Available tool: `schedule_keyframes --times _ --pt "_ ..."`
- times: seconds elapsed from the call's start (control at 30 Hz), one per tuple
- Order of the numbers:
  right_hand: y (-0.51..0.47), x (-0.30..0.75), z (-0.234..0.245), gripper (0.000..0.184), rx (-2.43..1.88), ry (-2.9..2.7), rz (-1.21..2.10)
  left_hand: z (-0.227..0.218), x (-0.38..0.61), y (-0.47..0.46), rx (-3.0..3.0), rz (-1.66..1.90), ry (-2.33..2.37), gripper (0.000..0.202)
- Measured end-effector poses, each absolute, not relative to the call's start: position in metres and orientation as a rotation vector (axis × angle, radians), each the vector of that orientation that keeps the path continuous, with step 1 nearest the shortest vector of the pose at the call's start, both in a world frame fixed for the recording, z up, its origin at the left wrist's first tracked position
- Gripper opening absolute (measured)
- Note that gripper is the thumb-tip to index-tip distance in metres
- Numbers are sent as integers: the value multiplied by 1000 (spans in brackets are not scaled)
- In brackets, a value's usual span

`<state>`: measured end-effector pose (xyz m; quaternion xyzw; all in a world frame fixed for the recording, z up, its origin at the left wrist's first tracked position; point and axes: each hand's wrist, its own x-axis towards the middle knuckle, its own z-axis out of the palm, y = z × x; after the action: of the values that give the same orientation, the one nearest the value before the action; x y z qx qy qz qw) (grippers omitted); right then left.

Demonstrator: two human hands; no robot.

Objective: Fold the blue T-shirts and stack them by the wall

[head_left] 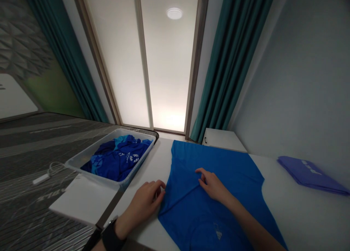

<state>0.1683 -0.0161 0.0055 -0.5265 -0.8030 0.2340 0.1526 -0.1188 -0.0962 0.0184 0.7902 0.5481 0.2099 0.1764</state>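
A blue T-shirt lies spread on the white table, its collar and a small pale logo towards me. My left hand, with a dark watch at the wrist, is at the shirt's left edge; its fingers are curled, thumb and forefinger closed on the fabric. Over the middle of the shirt is my right hand. Its thumb and a bent finger pinch the cloth, while the forefinger points out to the left. A diagonal crease runs across the fabric to that thumb.
Left of the shirt stands a clear plastic bin with crumpled blue clothes inside. A folded purple garment lies at the table's right. Beyond the white table are a white cabinet and sliding doors. A white cable adapter rests at left.
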Motion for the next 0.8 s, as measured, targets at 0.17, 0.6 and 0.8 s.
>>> schedule_keyframes --times 0.17,0.6,0.8 --pt "-18 169 -2 33 -1470 -2289 621 22 -109 -109 2276 431 1551 13" --pt "-24 165 1 30 -1410 -2269 586 14 -126 -131 2509 324 1442 14" --pt "-29 162 5 29 -1427 -2337 478 30 -121 -101 2366 571 1358 25"
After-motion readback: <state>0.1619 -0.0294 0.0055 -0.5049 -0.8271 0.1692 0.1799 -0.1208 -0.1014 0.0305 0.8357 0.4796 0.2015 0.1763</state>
